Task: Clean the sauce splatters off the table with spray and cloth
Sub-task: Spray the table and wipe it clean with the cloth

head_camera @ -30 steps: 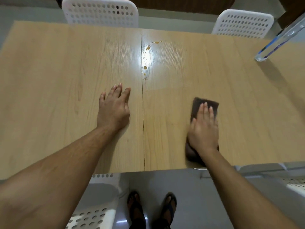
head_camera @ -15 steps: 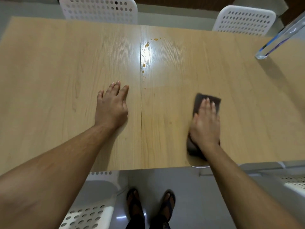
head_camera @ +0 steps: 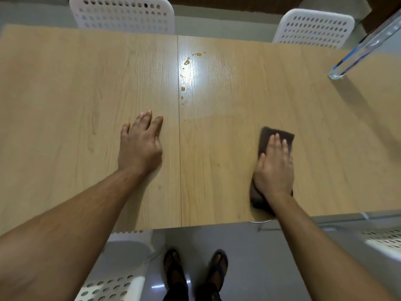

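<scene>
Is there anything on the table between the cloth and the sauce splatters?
Nothing visible. The right hand presses flat on the brown cloth near the table's front edge; the sauce splatters lie farther back along the centre seam, with only bare wood between. The left hand rests left of the seam.

I have only 1 view, from the head camera, looking steeply down and forward over the near edge of the table (head_camera: 65,105). Its wide angle takes in both forearms close below and 2 chairs (head_camera: 122,15) beyond the far edge.
</scene>
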